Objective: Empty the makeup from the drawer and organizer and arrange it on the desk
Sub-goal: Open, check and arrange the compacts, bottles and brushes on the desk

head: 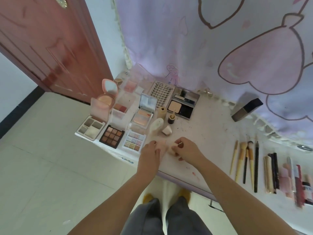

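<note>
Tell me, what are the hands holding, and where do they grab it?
Both hands hold small pale makeup pieces near the desk's front edge. The left hand touches one end, the right hand pinches the other. What they are cannot be told.

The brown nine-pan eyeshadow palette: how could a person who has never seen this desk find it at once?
Look at the desk's front left corner, left of the left hand, where three open palettes lie in a row. The brown nine-pan palette is the middle one, between a beige four-pan palette and a clear pastel palette. It alone has a dark frame and brown shades.
</note>
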A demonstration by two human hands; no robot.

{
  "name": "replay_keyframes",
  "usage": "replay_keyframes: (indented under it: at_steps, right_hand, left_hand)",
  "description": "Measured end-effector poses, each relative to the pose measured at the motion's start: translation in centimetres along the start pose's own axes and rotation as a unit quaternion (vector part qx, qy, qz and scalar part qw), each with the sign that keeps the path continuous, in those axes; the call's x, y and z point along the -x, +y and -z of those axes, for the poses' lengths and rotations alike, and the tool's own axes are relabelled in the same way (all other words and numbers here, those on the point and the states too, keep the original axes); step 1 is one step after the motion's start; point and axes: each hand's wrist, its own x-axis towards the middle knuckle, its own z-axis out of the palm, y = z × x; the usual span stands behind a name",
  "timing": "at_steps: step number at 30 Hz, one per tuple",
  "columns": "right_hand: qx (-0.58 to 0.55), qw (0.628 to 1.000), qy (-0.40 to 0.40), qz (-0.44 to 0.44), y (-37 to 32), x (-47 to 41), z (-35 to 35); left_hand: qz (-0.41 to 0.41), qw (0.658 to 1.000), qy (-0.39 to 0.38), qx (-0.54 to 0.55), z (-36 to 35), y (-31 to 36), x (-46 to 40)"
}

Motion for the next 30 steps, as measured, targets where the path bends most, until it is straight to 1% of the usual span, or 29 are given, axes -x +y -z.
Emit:
replay_keyframes:
  at_steps: [3, 5, 10, 13, 15, 17, 19, 21, 23, 24, 26, 28, 30]
  right_hand:
    - [0.085, 0.995, 0.046, 0.035, 0.0, -0.7, -0.9]
    - [0.089, 0.994, 0.057, 0.04, 0.0, -1.1, -1.3]
    - [0.065, 0.996, 0.048, 0.027, 0.2, -1.2, 0.0]
    - [0.054, 0.995, 0.077, 0.038, 0.7, -0.7, 3.6]
    - [0.054, 0.988, 0.124, 0.069, 1.1, -0.1, 7.4]
    - [0.06, 0.977, 0.185, 0.092, 1.2, 0.6, 11.9]
    - [0.067, 0.962, 0.246, 0.101, 1.2, 1.0, 16.4]
    - [0.122, 0.938, 0.304, 0.116, 1.2, 0.9, 20.1]
    - [0.21, 0.915, 0.328, 0.103, 1.2, 0.5, 23.0]
    - [0.249, 0.911, 0.319, 0.083, 1.3, 0.1, 23.9]
    - [0.301, 0.913, 0.272, 0.051, 1.8, -0.9, 24.9]
    - [0.318, 0.922, 0.217, 0.041, 2.7, -2.0, 25.3]
    - [0.318, 0.929, 0.182, 0.058, 3.8, -2.9, 25.2]
  left_hand:
    - [-0.009, 0.999, 0.023, -0.037, -0.4, 0.0, -0.1]
    - [-0.018, 0.997, 0.037, -0.058, -0.7, -0.2, -0.1]
    - [-0.061, 0.99, 0.085, -0.099, -1.3, -0.2, 0.1]
    - [-0.144, 0.971, 0.159, -0.105, -1.2, 0.5, 0.8]
    - [-0.206, 0.962, 0.158, -0.083, -1.3, 2.5, 1.0]
    - [-0.26, 0.956, 0.127, -0.047, -2.3, 5.7, 0.3]
    - [-0.299, 0.951, 0.072, -0.019, -3.8, 9.6, -1.4]
    - [-0.297, 0.955, 0.002, -0.003, -5.8, 13.5, -3.6]
    - [-0.258, 0.963, -0.072, -0.005, -8.0, 17.3, -5.7]
    - [-0.234, 0.967, -0.099, -0.007, -9.1, 18.9, -6.7]
    - [-0.189, 0.972, -0.143, 0.0, -11.1, 21.8, -8.6]
    - [-0.153, 0.974, -0.165, 0.03, -12.9, 23.6, -10.2]
    - [-0.121, 0.976, -0.171, 0.063, -14.2, 24.7, -11.3]
